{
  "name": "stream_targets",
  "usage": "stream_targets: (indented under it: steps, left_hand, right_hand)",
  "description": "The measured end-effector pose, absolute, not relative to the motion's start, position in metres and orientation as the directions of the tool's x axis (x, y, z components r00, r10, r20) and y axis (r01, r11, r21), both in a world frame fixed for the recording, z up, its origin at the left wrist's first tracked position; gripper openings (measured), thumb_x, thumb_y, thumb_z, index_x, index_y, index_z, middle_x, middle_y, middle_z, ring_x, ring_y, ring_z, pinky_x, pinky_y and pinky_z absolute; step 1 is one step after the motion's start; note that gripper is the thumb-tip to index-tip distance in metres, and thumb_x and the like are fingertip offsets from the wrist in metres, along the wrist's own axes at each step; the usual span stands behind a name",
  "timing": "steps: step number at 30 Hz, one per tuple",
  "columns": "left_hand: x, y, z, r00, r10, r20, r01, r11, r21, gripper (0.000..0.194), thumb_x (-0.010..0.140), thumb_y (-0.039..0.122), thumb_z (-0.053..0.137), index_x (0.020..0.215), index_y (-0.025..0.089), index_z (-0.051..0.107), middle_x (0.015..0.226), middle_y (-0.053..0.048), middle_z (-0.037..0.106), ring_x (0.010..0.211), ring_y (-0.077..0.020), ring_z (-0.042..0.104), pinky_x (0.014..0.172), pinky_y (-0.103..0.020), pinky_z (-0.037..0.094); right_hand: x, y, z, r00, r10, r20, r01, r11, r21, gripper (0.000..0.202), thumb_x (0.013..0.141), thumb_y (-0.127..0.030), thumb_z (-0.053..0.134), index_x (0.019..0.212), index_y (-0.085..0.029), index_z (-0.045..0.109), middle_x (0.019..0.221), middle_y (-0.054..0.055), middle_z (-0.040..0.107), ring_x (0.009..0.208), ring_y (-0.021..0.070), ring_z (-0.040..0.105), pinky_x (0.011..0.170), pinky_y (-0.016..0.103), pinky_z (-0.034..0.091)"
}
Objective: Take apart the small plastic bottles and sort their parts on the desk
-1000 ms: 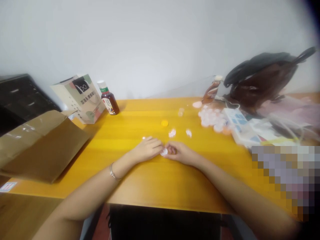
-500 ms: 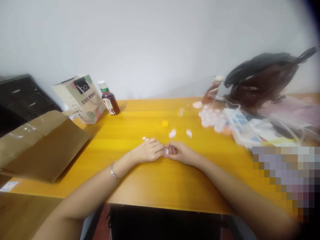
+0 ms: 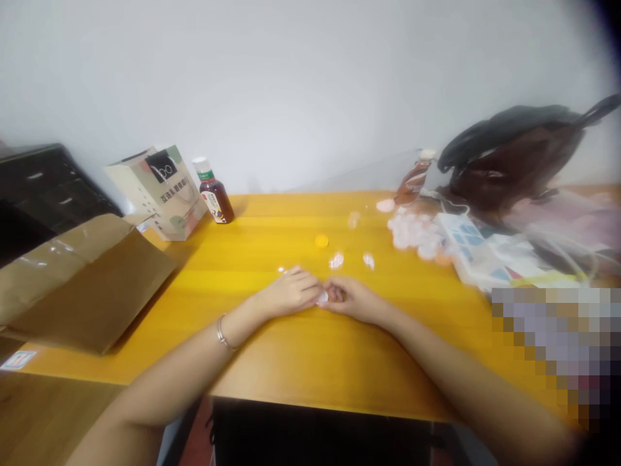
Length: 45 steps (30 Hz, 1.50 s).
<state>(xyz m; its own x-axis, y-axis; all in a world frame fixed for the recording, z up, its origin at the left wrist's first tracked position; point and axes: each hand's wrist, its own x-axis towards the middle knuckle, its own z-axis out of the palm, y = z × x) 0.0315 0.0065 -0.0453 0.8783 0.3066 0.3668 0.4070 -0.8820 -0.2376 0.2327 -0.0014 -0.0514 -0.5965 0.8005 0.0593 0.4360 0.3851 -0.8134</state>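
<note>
My left hand (image 3: 295, 293) and my right hand (image 3: 353, 301) meet over the front middle of the table, fingers curled inward. A small whitish piece (image 3: 322, 298) shows between their fingertips, pinched from both sides; its exact kind is too blurred to make out. Just beyond the hands lie two small, shiny whitish pieces, one nearer the middle (image 3: 336, 261) and another farther right (image 3: 369, 260). Behind them is a round yellow disc (image 3: 321, 241), like a cap. A small glinting bit (image 3: 281, 269) sits by the left knuckles.
On the left of the wooden table (image 3: 272, 220) are a brown paper bag (image 3: 92, 285), a printed paper bag (image 3: 177, 197) and a dark drink bottle (image 3: 217, 197). To the right stand another bottle (image 3: 414, 178), a pinkish-white heap (image 3: 417, 233), a white-blue box (image 3: 463, 239) and a dark bag (image 3: 514, 155).
The view has shifted very slightly. Both hands keep the same pinch on the small whitish piece, and the things on the table have stayed in place.
</note>
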Motion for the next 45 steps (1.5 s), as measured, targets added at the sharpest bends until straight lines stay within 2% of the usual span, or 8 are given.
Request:
stream_targets:
  steps: [9,13,17,22,29,34,40,45]
  left_hand:
    - [0.028,0.006,-0.044,0.817,0.441,0.371,0.492,-0.869,-0.05,0.024,0.09,0.032,0.037,0.087,0.017,0.055,0.084,-0.003,0.059,0.077,-0.0121,0.052,0.069,-0.026,0.032]
    - [0.003,0.017,-0.029,0.777,0.546,0.314,0.612,-0.772,-0.173,0.021,0.088,0.026,0.037,0.083,0.017,0.056,0.081,-0.004,0.058,0.075,-0.0134,0.052,0.069,-0.028,0.031]
    - [-0.035,0.032,-0.013,0.645,0.743,0.18,0.749,-0.568,-0.342,0.015,0.081,0.019,0.044,0.072,0.013,0.055,0.075,-0.007,0.057,0.068,-0.0157,0.053,0.063,-0.03,0.03]
    - [-0.052,0.039,-0.011,0.52,0.854,0.006,0.799,-0.484,-0.357,0.013,0.075,0.014,0.046,0.071,0.013,0.057,0.077,-0.009,0.06,0.067,-0.0163,0.055,0.061,-0.029,0.032]
    - [-0.045,0.033,-0.005,0.513,0.856,-0.057,0.812,-0.506,-0.292,0.014,0.074,0.015,0.045,0.068,0.014,0.059,0.075,-0.007,0.06,0.065,-0.0155,0.056,0.059,-0.028,0.033]
    - [-0.037,0.025,0.0,0.56,0.828,0.022,0.806,-0.539,-0.243,0.014,0.078,0.019,0.045,0.073,0.015,0.058,0.077,-0.005,0.058,0.065,-0.0138,0.053,0.061,-0.027,0.033]
    - [-0.001,0.005,-0.01,0.743,0.635,0.211,0.669,-0.701,-0.247,0.025,0.09,0.024,0.033,0.082,0.015,0.055,0.079,-0.005,0.055,0.07,-0.0139,0.05,0.066,-0.028,0.031]
    - [0.026,-0.01,-0.022,0.831,0.49,0.262,0.54,-0.824,-0.173,0.026,0.092,0.028,0.033,0.09,0.016,0.055,0.08,-0.004,0.057,0.073,-0.0145,0.05,0.067,-0.029,0.031]
  right_hand:
    - [0.233,-0.003,-0.049,-0.601,0.797,0.06,0.449,0.399,-0.799,0.016,0.071,-0.031,0.06,0.077,-0.017,0.053,0.06,-0.006,0.041,0.053,0.0077,0.036,0.05,0.02,0.029]
    - [0.233,-0.004,-0.049,-0.584,0.811,0.048,0.47,0.385,-0.795,0.018,0.07,-0.031,0.061,0.078,-0.017,0.053,0.062,-0.005,0.042,0.055,0.008,0.038,0.051,0.02,0.03]
    - [0.233,-0.005,-0.048,-0.573,0.818,0.038,0.489,0.379,-0.786,0.019,0.069,-0.031,0.062,0.077,-0.018,0.051,0.063,-0.005,0.043,0.056,0.0083,0.039,0.051,0.02,0.03]
    - [0.234,-0.005,-0.049,-0.57,0.821,0.039,0.482,0.373,-0.793,0.019,0.069,-0.031,0.062,0.077,-0.018,0.051,0.063,-0.005,0.043,0.056,0.0082,0.038,0.051,0.02,0.029]
    - [0.235,-0.004,-0.051,-0.572,0.819,0.039,0.478,0.372,-0.796,0.019,0.069,-0.032,0.062,0.077,-0.018,0.051,0.063,-0.005,0.043,0.056,0.008,0.038,0.05,0.02,0.028]
    - [0.234,-0.004,-0.05,-0.572,0.82,0.035,0.484,0.371,-0.793,0.019,0.068,-0.031,0.063,0.077,-0.019,0.051,0.063,-0.006,0.043,0.056,0.0078,0.038,0.05,0.019,0.029]
    - [0.233,-0.004,-0.05,-0.573,0.818,0.055,0.467,0.381,-0.798,0.018,0.069,-0.03,0.062,0.077,-0.018,0.051,0.062,-0.006,0.043,0.055,0.008,0.039,0.05,0.02,0.03]
    - [0.233,-0.003,-0.051,-0.594,0.802,0.065,0.449,0.397,-0.8,0.02,0.07,-0.032,0.062,0.079,-0.018,0.052,0.061,-0.006,0.043,0.054,0.008,0.039,0.05,0.02,0.03]
